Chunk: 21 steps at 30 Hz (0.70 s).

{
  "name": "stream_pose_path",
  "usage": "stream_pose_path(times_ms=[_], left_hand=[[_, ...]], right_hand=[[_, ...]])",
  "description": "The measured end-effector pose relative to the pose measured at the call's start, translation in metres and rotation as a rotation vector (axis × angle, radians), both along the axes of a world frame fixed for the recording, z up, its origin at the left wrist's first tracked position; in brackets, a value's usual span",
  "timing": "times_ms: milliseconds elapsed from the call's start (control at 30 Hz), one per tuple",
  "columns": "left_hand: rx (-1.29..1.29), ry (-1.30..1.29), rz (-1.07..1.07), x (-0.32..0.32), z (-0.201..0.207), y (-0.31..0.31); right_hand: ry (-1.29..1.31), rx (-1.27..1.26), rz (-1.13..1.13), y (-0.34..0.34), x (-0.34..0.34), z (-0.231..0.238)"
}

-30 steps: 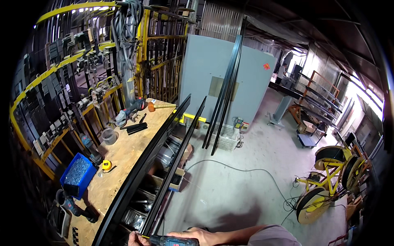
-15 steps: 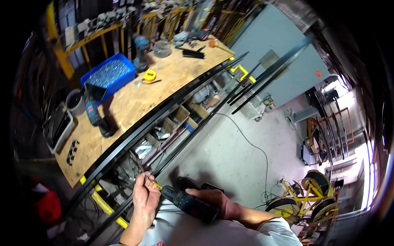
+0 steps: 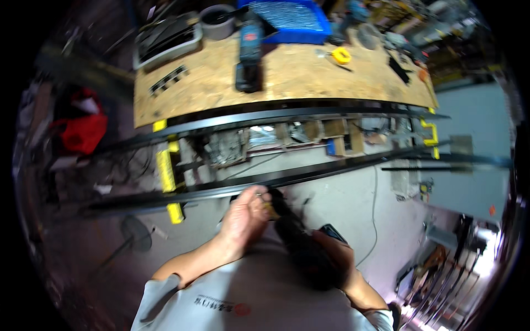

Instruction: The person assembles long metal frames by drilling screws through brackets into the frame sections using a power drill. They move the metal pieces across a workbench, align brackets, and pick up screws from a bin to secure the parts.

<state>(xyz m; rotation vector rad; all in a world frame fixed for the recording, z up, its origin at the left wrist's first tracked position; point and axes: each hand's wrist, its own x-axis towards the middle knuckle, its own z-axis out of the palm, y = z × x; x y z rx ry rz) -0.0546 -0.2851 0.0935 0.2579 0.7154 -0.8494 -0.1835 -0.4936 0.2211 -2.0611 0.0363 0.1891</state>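
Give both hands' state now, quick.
Left hand: fingers curled near the front of the drill; too blurred to tell a grip.
Right hand: closed, holding the drill.

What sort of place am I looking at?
Probably a metalworking workshop: long black metal-looking bars, a pale wood-topped workbench and a blue rectangular plastic bin of small silvery pieces suggest it.

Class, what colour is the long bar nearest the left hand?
The long bar is black, best seen in the head view.

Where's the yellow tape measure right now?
In the head view, the yellow tape measure lies right of centre on the wooden tabletop, just below and to the right of the blue bin.
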Motion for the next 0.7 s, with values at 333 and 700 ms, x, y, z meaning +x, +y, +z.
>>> stream_pose_path(times_ms=[333,700], left_hand=[[0.352,-0.418,-0.235,-0.015,0.005,0.019],[1.530,-1.985,-0.794,0.042,-0.047,0.113]], right_hand=[[-0.124,-0.241,0.004,0.003,-0.011,-0.011],[-0.090,-0.408,-0.016,0.029,0.000,-0.008]])
